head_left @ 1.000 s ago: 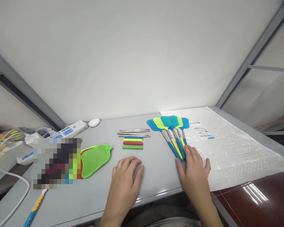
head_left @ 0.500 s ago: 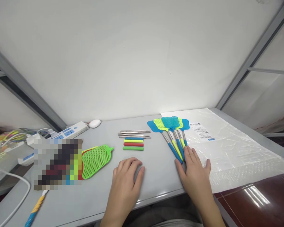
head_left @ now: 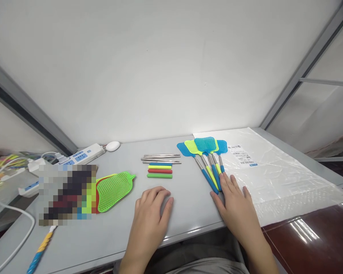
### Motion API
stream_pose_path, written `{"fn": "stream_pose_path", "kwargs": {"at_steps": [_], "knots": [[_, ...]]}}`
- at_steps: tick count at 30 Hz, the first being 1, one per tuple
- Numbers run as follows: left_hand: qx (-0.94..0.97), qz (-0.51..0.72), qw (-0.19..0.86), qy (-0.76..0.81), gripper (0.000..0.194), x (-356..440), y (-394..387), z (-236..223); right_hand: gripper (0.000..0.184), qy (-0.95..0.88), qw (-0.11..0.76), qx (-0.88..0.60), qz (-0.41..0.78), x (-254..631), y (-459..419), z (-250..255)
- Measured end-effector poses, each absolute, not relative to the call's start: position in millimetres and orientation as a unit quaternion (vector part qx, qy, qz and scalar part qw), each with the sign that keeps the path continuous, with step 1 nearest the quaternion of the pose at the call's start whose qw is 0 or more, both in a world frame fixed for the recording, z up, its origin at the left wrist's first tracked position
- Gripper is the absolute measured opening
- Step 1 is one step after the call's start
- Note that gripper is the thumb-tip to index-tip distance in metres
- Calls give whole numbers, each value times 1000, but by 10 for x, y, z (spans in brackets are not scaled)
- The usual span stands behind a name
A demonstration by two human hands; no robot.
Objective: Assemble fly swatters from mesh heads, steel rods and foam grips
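Note:
My left hand (head_left: 152, 213) rests on the grey table near its front edge, fingers loosely bent and thumb apart, holding nothing. My right hand (head_left: 234, 201) lies open, its fingertips at the lower ends of several fanned-out fly swatters (head_left: 206, 144) with blue and yellow-green heads and metal shafts. Whether it touches their handles I cannot tell. Beyond my left hand are a green handle grip (head_left: 160, 176), a red one (head_left: 160, 171), a yellow one (head_left: 160, 167) and a blue one (head_left: 160, 164). Several thin metal rods (head_left: 161, 158) lie behind them.
Left of my left hand lie loose swatter heads, a green one (head_left: 116, 192) on top, partly under a blurred patch. A power strip (head_left: 84, 155), a white oval device (head_left: 112, 146), a white cable (head_left: 31, 224) and a blue-yellow wrapped cord (head_left: 40, 253) are farther left. White plastic packaging (head_left: 277, 171) covers the right side.
The view has shifted slightly, so everything on the table sits a little higher and to the left. Both hands stay in nearly the same places, and the swatters and grips keep their arrangement.

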State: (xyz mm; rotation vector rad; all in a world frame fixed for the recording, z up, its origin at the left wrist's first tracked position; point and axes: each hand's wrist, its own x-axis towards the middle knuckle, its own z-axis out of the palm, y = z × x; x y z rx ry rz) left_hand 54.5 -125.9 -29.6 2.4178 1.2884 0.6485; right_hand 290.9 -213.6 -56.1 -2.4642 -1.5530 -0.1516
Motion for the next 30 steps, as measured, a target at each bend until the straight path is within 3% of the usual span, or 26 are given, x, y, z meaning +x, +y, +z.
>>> {"fn": "stream_pose_path", "kwargs": {"at_steps": [11,14,21,30], "knots": [[847,219,168,454,22,557,-1292,-262,44,-569,312,-750,-131,2583,-1997,-462],[846,221,169,455,23,553,-1297,-276,47,-636,270,-718,-90,2354,-1836,-384],[818,241,149,500,39,599,-1337,-298,56,-741,57,-669,9,2144,-1431,-175],[813,224,144,518,41,614,-1170,-174,46,-752,50,-652,78,2315,-874,299]]}}
